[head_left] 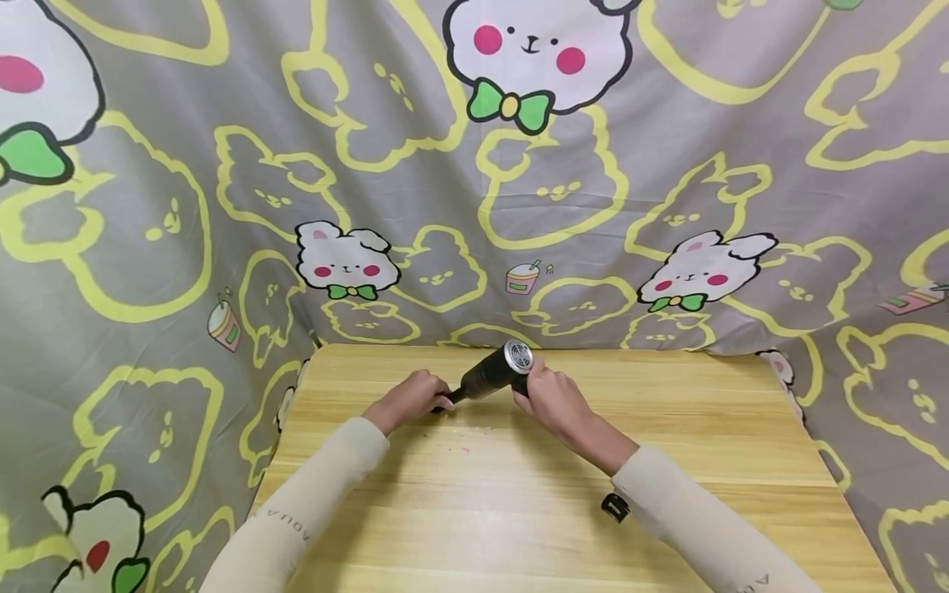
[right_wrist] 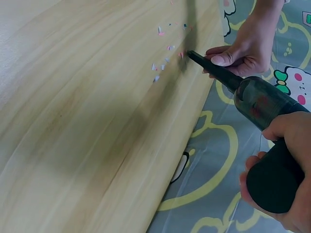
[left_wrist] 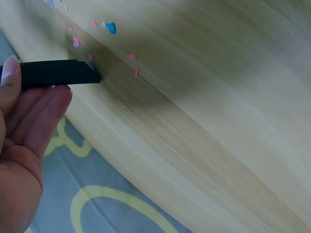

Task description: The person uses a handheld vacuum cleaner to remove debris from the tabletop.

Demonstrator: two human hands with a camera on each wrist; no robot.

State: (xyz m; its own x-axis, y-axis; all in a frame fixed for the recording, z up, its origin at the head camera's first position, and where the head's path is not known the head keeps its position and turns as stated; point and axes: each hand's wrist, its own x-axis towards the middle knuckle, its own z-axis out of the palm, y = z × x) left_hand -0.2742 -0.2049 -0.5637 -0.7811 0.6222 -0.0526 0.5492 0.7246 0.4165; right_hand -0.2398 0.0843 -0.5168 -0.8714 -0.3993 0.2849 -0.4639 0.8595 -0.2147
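A black handheld vacuum cleaner (head_left: 485, 375) with a silver vented end is held tilted above the wooden table. My right hand (head_left: 558, 403) grips its handle, with the fingers wrapped round it in the right wrist view. At the other end, my left hand (head_left: 415, 397) holds the slim crevice nozzle (left_wrist: 56, 73) between thumb and fingers. The slanted tip of the nozzle is beside small pink, blue and white scraps (left_wrist: 112, 28) scattered on the table. Reddish bits show through the vacuum's dark, see-through dust cup (right_wrist: 262, 101).
A small black object (head_left: 614, 506) lies on the wooden table (head_left: 474, 535) beside the right sleeve. Grey curtain fabric (head_left: 556, 206) with bear and rabbit prints hangs behind the table and along both sides.
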